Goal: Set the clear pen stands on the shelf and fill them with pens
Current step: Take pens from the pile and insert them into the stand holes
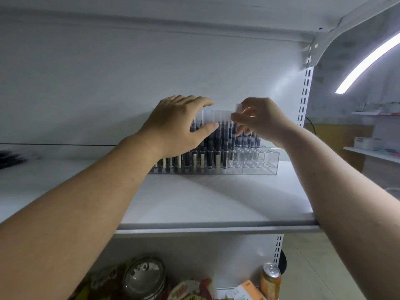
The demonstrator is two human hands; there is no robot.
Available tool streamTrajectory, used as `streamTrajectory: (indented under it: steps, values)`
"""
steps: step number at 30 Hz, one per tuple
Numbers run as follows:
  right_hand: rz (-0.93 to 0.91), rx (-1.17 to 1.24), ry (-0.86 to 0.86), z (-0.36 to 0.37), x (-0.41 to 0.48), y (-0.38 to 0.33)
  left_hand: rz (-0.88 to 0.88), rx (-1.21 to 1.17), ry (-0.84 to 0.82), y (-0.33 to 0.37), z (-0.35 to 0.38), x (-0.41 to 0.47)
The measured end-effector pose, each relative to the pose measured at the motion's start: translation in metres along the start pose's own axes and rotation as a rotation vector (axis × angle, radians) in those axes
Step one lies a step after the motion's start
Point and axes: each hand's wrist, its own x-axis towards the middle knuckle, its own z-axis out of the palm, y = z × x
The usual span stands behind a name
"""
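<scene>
L forearm (86, 202) and R forearm (335, 180) fill the near edge. A drinks can (270, 278) and a glass pot lid (144, 276) are stored underneath.

L hand (179, 124) is spread, fingers arched over the pen tops w/ thumb apart. Whether it touches them, I can't tell. R hand (259, 122) pinches a clear-capped pen (238, 109) just above the rows, maybe more than one; blur hides it.

The pens (216, 144) should be light, stiff and smooth, prob. slippery. Best pinched near the cap end and lowered straight into a hole.

The clear pen stand (264, 161) sits toward the back of the white shelf (216, 202). It is stepped acrylic: rigid, likely brittle and easy to slide, so steady it by a side wall. Dark barrels w/ pale caps stand upright, packed at left & middle. The front holes at right are empty.
</scene>
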Motion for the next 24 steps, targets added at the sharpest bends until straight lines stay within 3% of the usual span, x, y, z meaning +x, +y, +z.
streamTrajectory:
  steps: [3, 14, 17, 21, 24]
  values:
    - [0.049, 0.018, -0.091, 0.002, -0.002, 0.002, 0.004, 0.000, 0.005, -0.001, 0.001, 0.000]
    - [0.040, -0.018, -0.108, -0.001, -0.007, -0.004, 0.009, 0.006, 0.017, -0.002, 0.000, 0.000]
    - [0.009, 0.068, -0.008, -0.004, -0.003, -0.002, 0.018, 0.020, 0.035, -0.003, 0.001, 0.001]
    - [-0.145, 0.066, 0.329, 0.001, 0.006, -0.005, 0.012, 0.004, 0.068, -0.003, -0.007, 0.006]
    - [-0.252, 0.032, 0.385, 0.008, 0.012, -0.033, -0.050, -0.026, 0.100, -0.008, -0.031, 0.008]
